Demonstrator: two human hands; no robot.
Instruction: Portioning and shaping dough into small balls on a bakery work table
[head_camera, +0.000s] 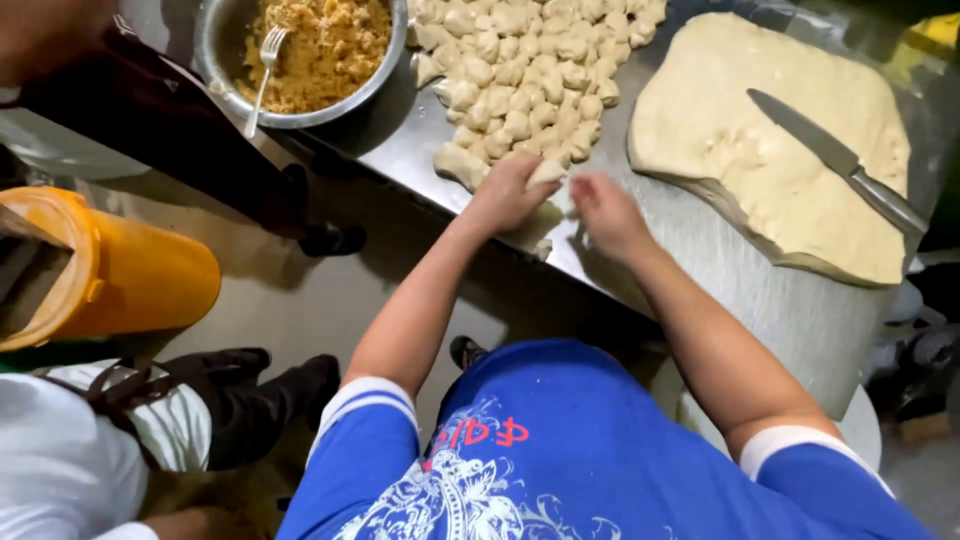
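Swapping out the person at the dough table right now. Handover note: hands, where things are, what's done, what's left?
Left hand: closed on a small dough piece at the near edge of the metal table.
Right hand: beside it, fingers curled at the same spot; whether it grips anything cannot be told.
Done: a heap of cut dough pieces lies just beyond the hands.
Left: a big flat dough slab on the right, uncut, with a knife lying on top.
Also: a metal bowl of crumbly yellow filling with a fork in it, far left.
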